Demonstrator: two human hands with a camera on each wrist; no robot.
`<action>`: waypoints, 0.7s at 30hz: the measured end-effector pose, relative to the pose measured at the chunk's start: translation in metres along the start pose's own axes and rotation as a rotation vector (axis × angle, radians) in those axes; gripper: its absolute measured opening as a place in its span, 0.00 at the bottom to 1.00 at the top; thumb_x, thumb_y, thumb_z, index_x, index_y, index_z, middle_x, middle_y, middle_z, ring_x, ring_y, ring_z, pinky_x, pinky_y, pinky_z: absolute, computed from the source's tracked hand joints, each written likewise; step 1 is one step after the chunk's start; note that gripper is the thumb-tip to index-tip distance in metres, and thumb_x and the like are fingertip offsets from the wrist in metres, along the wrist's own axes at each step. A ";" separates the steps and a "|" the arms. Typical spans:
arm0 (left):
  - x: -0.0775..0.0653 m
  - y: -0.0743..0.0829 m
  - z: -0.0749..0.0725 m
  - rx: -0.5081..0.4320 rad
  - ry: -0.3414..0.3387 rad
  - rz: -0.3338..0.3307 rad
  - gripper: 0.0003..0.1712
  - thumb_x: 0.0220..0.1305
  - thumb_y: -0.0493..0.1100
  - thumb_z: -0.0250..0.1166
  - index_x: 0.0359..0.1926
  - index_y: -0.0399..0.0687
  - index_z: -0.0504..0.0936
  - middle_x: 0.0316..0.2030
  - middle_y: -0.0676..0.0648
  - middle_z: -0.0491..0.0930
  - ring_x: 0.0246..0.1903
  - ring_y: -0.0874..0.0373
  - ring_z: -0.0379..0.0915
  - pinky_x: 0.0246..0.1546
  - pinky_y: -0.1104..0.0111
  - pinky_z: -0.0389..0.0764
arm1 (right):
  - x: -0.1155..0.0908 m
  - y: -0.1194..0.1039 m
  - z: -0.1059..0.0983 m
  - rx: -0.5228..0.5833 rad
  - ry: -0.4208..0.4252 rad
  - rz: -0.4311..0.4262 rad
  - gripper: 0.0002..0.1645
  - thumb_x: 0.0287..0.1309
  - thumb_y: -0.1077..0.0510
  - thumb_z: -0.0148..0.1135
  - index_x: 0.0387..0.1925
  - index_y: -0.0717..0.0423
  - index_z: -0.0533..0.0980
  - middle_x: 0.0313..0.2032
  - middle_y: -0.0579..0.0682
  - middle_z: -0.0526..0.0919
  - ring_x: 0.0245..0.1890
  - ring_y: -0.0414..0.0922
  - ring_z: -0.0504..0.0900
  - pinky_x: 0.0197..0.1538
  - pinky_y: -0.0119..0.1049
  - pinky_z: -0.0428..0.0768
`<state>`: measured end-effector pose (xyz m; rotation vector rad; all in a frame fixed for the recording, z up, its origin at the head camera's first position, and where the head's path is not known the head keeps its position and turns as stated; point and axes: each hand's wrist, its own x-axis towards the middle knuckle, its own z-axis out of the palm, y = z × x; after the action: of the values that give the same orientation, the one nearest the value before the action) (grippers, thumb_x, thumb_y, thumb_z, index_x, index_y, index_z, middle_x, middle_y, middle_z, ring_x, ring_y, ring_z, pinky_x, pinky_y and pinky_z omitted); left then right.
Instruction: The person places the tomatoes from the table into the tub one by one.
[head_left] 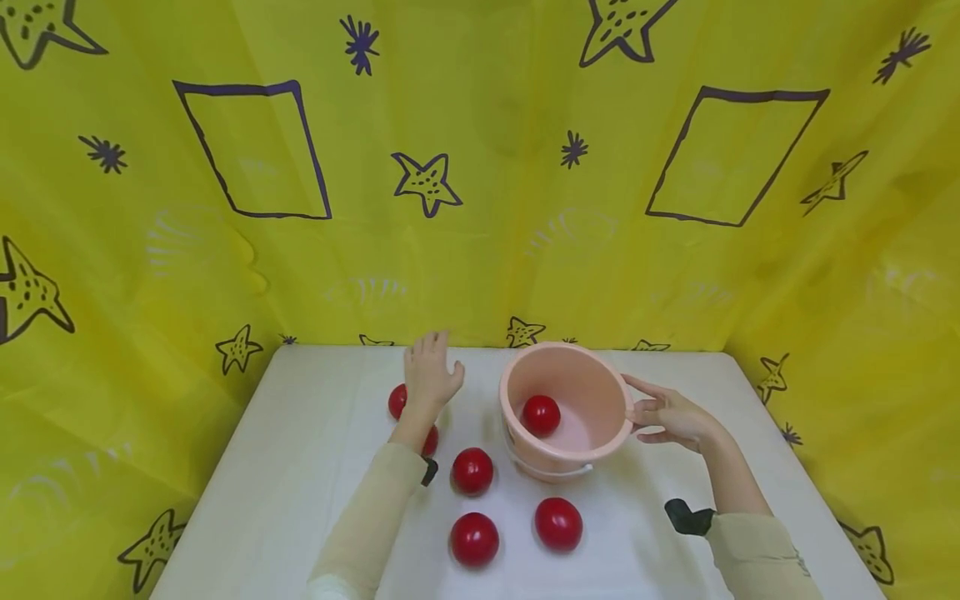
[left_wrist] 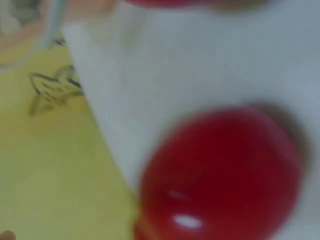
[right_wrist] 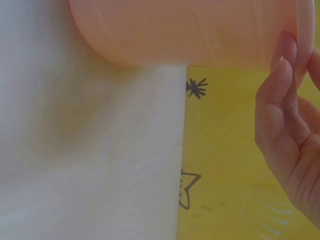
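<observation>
I have the right hand (head_left: 671, 417) at the rim of a pale pink, round plastic bucket (head_left: 551, 468), its bent fingers pinching the edge; the right wrist view puts fingertips against the outer wall just under the lip. The bucket sits directly left of that grip, its mouth facing up toward my head camera and a thin white handle (head_left: 555, 473) hanging across its near side. Inside, across the bucket from the right hand's fingers, lies one smooth, glossy red ball (head_left: 542, 416).

My left hand (head_left: 431, 375) is empty, fingers extended and thumb spread away from them, well left of the bucket grip. Just beside it, partly covered by it, is a second red ball (head_left: 397, 402); a third red ball (head_left: 431, 442) shows partly behind the wrist. From the left wrist I get a large blurred ball close to the lens, but I can't tell whether the hand touches it.

Nearer to me than both hands, between the forearms, three more rest on the white-covered table (head_left: 300, 467): a fourth red ball (head_left: 472, 472), a fifth red ball (head_left: 474, 540) and a sixth red ball (head_left: 558, 524). Beyond both hands hangs a yellow curtain (head_left: 487, 250) printed with dark starfish.
</observation>
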<state>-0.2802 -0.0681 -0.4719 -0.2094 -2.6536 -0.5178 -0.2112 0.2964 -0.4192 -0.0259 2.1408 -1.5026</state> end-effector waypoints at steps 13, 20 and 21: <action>-0.041 -0.092 0.010 0.055 -0.390 -0.206 0.44 0.46 0.52 0.65 0.64 0.46 0.61 0.56 0.38 0.65 0.56 0.42 0.56 0.57 0.45 0.55 | -0.001 0.000 -0.001 -0.005 0.005 -0.004 0.46 0.58 0.59 0.58 0.70 0.54 0.43 0.43 0.60 0.79 0.36 0.45 0.80 0.43 0.43 0.79; -0.048 -0.101 0.009 0.034 -0.470 -0.250 0.47 0.45 0.51 0.69 0.65 0.44 0.59 0.56 0.36 0.64 0.57 0.40 0.54 0.58 0.42 0.52 | 0.000 -0.001 0.000 0.001 0.001 -0.003 0.46 0.58 0.59 0.58 0.70 0.54 0.43 0.43 0.59 0.79 0.36 0.44 0.80 0.44 0.45 0.78; -0.049 -0.102 0.010 0.036 -0.472 -0.251 0.48 0.44 0.51 0.70 0.65 0.44 0.59 0.56 0.36 0.64 0.57 0.40 0.55 0.58 0.42 0.52 | 0.000 -0.001 0.000 0.000 0.000 0.000 0.46 0.58 0.59 0.58 0.70 0.54 0.43 0.43 0.59 0.79 0.36 0.44 0.80 0.45 0.45 0.78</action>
<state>-0.2628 -0.1608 -0.5343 0.0189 -3.1718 -0.5533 -0.2115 0.2964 -0.4185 -0.0258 2.1404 -1.5025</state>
